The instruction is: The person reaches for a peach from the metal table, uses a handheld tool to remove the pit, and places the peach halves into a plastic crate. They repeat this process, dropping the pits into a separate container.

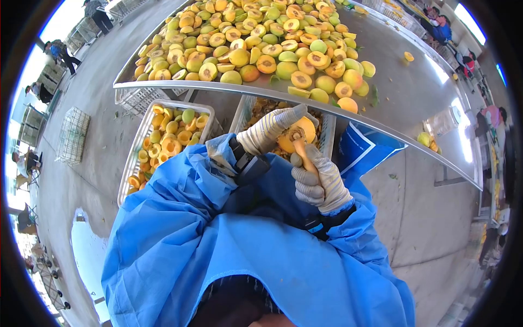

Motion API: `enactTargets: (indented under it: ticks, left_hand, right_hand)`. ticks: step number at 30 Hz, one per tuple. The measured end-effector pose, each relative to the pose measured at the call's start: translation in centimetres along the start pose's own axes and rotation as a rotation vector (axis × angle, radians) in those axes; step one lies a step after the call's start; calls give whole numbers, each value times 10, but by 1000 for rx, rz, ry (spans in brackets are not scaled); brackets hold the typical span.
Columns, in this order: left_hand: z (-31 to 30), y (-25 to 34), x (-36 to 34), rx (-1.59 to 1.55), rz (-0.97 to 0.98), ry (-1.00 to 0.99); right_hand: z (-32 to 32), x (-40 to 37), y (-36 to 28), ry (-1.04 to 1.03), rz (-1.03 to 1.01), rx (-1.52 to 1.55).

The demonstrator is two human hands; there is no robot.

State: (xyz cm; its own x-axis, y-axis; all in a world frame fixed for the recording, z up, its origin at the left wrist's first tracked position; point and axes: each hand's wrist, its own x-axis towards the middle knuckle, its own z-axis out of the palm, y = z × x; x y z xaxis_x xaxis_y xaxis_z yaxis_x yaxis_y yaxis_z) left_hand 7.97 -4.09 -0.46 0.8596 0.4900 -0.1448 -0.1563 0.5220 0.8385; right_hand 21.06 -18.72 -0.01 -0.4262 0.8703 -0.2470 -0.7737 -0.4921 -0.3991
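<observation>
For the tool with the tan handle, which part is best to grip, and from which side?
Probably best by its tan handle, fingers wrapped from the wearer's side, as the right hand does: it is long and slim and points back toward the body. Its far end meets the fruit in the left hand, so I would keep fingers clear there.

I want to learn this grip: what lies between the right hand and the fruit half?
A tan tool, held in the right hand, its upper end at the fruit half; the head view shows it.
</observation>
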Motion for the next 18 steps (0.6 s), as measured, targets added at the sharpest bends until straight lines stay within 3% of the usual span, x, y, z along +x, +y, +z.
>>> enactTargets:
  ticks: [3, 6, 8, 10, 12, 15, 16, 18]
  left_hand:
    - [-1, -3, 6, -186, 52, 40]
    - [-6, 1, 8, -268, 241, 183]
    - [-23, 12, -2, -208, 209, 240]
    - [-32, 26, -15, -192, 216, 326]
    - [-58, 36, -31, -74, 361, 386]
    - [-103, 52, -89, 103, 510, 548]
    - [-128, 61, -114, 111, 454, 557]
    - [-180, 63, -165, 401, 476, 901]
  right_hand:
    - [1, -2, 0, -127, -52, 102]
    - [10, -6, -6, 166, -227, -161]
    - [11, -7, -12, 289, -240, -362]
    - [3, 2, -19, 495, -262, -859]
    - [-36, 12, -19, 684, -508, -1809]
    - [-12, 5, -28, 579, -488, -1469]
    - [-14, 10, -28, 580, -478, -1427]
    - [-32, 34, -25, 609, -421, -1425]
